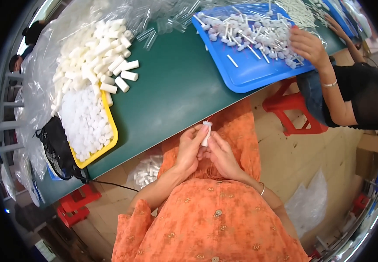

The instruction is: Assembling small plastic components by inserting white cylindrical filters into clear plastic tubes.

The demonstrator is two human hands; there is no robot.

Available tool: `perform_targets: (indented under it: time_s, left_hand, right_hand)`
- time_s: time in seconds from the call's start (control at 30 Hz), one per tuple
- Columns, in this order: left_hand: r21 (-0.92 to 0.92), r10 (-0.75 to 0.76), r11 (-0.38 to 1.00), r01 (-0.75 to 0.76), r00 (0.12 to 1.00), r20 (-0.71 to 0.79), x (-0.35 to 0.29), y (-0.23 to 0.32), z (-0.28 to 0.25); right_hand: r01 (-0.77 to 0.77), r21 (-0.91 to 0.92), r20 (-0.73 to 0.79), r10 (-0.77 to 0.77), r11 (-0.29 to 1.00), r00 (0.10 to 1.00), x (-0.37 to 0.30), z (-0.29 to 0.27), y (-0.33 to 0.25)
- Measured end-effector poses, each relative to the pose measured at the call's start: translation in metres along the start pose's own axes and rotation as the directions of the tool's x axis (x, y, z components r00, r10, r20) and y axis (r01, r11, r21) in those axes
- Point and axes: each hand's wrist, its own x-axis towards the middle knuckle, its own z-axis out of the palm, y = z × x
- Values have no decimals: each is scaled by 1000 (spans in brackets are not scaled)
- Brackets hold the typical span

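In front of my lap, just off the table's edge, my left hand (190, 148) and my right hand (222, 153) are closed together around a small white cylinder (206, 136). The cylinder stands nearly upright, and its top end looks whitish and translucent. Fingers cover part of its sides. Beyond my left hand, a yellow tray (113, 123) holds many small white plastic caps (86, 122). A heap of cream-white foam-like cylinders (95, 56) lies against and behind that tray.
At the far right, a co-worker's hand (309, 46) reaches over a blue tray (241, 83) of white sticks with translucent heads (258, 35). Clear tubes (162, 22) lie at the back of the green table (167, 83). A red stool (295, 105) stands beyond its edge.
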Motion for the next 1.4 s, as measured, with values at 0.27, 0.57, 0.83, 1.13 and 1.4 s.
perform_targets:
  time_s: [0.27, 0.57, 0.83, 1.13, 1.4]
  left_hand:
    - [27, -35, 999, 32, 991, 129, -3, 17, 7]
    - [-100, -7, 995, 28, 979, 204, 9, 11, 10]
    - [-90, -5, 996, 20, 987, 163, 5, 12, -11]
    - [-87, 73, 995, -56, 975, 210, 14, 11, 6]
    - [-117, -86, 988, 104, 985, 151, 7, 18, 11]
  right_hand:
    - [-40, 319, -78, 68, 947, 995, 15, 14, 1]
    - [-111, 261, -136, 151, 959, 979, 18, -6, -8]
    - [-94, 434, 106, 53, 896, 993, 24, 6, 8]
    - [60, 294, 5, -64, 954, 998, 24, 1, 2]
    - [-98, 635, 55, 82, 766, 995, 30, 13, 7]
